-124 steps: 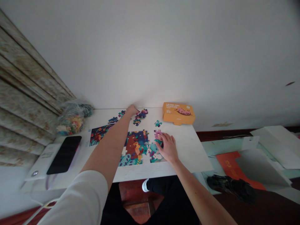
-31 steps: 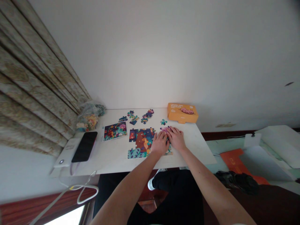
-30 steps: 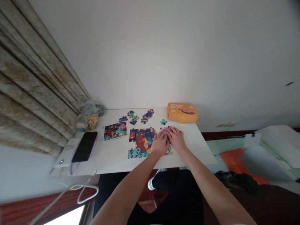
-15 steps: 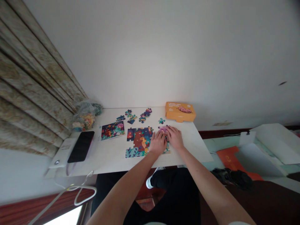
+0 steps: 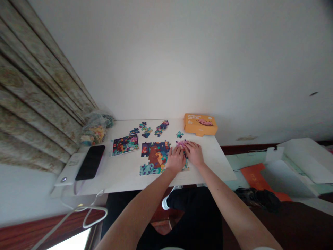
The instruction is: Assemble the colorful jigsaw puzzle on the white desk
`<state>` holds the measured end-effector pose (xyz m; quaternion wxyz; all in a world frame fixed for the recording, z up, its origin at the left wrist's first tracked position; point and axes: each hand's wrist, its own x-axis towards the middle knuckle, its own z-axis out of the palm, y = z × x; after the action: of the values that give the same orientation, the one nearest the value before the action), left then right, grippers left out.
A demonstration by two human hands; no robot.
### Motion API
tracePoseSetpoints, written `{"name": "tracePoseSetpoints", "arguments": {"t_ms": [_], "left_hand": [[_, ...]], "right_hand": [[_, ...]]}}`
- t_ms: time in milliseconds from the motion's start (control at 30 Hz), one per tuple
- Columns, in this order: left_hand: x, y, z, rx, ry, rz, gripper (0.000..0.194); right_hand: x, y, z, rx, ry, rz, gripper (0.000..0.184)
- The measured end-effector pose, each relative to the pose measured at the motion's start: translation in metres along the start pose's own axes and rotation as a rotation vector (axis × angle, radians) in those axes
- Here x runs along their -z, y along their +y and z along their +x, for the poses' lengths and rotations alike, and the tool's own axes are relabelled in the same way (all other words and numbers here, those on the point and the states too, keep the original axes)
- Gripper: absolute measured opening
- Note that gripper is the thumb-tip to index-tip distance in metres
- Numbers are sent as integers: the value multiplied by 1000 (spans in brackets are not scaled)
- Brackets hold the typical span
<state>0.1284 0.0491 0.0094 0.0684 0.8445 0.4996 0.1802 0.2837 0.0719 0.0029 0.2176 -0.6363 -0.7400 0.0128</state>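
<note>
A partly joined jigsaw puzzle (image 5: 156,156) with a brown bear lies on the white table. My left hand (image 5: 176,160) rests over its right part, fingers curled and closed at a pink-purple puzzle piece (image 5: 180,142). Close beside it, my right hand (image 5: 194,153) has its fingertips closed on that same pink area from the right. Both hands hide much of the puzzle's right side, so the exact fit of the pieces there cannot be seen. One loose teal puzzle piece (image 5: 179,134) lies just beyond the hands.
Several loose puzzle pieces (image 5: 145,132) lie toward the wall, near a reference picture card (image 5: 126,144). An orange puzzle box (image 5: 200,125) stands at the back right. On the left are a black phone (image 5: 90,162), a white box (image 5: 68,171) and a plastic bag (image 5: 93,130).
Hardly anything differs. Both hands stay at the pink pieces, with only slight shifts of the fingers.
</note>
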Motion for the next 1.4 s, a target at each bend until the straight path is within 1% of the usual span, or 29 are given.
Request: {"name": "tracePoseSetpoints", "arguments": {"t_ms": [167, 267, 367, 433, 500, 567, 600, 667, 733, 800, 833, 900, 1000, 1100, 1167, 1267, 1400], "left_hand": [[2, 3, 1, -24, -43, 45, 52], [3, 4, 1, -35, -67, 60, 50], [9, 1, 5, -40, -75, 46, 43], [20, -9, 13, -13, -69, 29, 35], [38, -31, 26, 64, -52, 27, 28], [62, -65, 40, 182, -30, 45, 28], [75, -86, 47, 254, -19, 61, 30], [99, -131, 56, 415, -35, 116, 33], [117, -176, 60, 606, -78, 166, 37], [128, -215, 58, 752, -109, 184, 42], [130, -230, 56, 777, -129, 160, 44], [130, -252, 53, 761, -149, 56, 42], [126, -270, 55, 715, -137, -50, 33], [121, -277, 62, 718, -72, -133, 37], [120, -281, 67, 734, -10, -210, 38], [121, -285, 70, 763, 98, -348, 30], [129, -288, 71, 798, 286, -524, 25]], "right_hand": [[-2, 2, 0, 13, -10, 1, 34], [-2, 2, 1, 13, -6, 5, 33], [-2, 1, 0, -1, 13, -5, 34], [-3, 1, 0, -29, 45, -2, 36], [-4, 2, 0, -59, 74, 15, 38], [-4, 2, 0, -72, 82, 31, 36], [-5, 3, 0, -71, 78, 35, 35], [-5, 3, 0, -69, 70, 34, 33], [-6, 3, 1, -67, 66, 32, 32], [-7, 4, 1, -61, 64, 28, 31], [-7, 4, 1, -58, 65, 26, 31], [-9, 5, 1, -49, 71, 21, 31], [-10, 6, 1, -40, 88, 19, 32], [-10, 6, 1, -37, 103, 22, 32], [-9, 5, 1, -41, 104, 20, 32], [-9, 5, 1, -45, 96, 19, 31], [-9, 5, 0, -46, 92, 32, 33]]}}
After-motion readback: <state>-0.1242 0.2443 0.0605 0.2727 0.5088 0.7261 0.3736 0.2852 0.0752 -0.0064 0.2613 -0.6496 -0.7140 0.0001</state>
